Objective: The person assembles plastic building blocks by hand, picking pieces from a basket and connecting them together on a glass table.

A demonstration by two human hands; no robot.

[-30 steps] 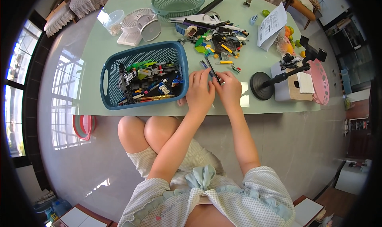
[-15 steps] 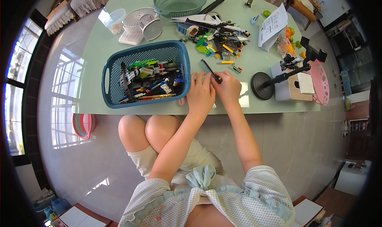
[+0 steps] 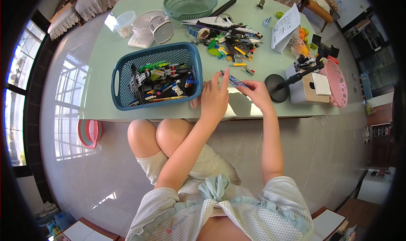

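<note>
A slim, dark bar with blue and pale patterning (image 3: 235, 81) slants between my hands, just above the table's near side; its exact kind is unclear. My right hand (image 3: 259, 96) pinches its near right end between thumb and fingers. At the far left end, the fingers of my left hand (image 3: 214, 98) close on it, with the index finger raised along it. Left of my hands stands a blue mesh basket (image 3: 157, 106) filled with mixed toy building bricks (image 3: 158, 82). Beyond the bar, a yellow brick piece (image 3: 239, 65) and a small grey-and-red piece (image 3: 249, 71) lie loose.
A pile of loose bricks (image 3: 237, 44) lies farther back, near a green basket (image 3: 190, 15) and a white fan (image 3: 149, 27). On the right are a black phone stand (image 3: 278, 89), a tissue box (image 3: 299, 90), a pink basket (image 3: 337, 84) and a propped paper sheet (image 3: 285, 28).
My right hand has shifted right and opened out from the left hand. The bar has turned to lie flatter, showing a blue patterned side. My left index finger has straightened upward.
</note>
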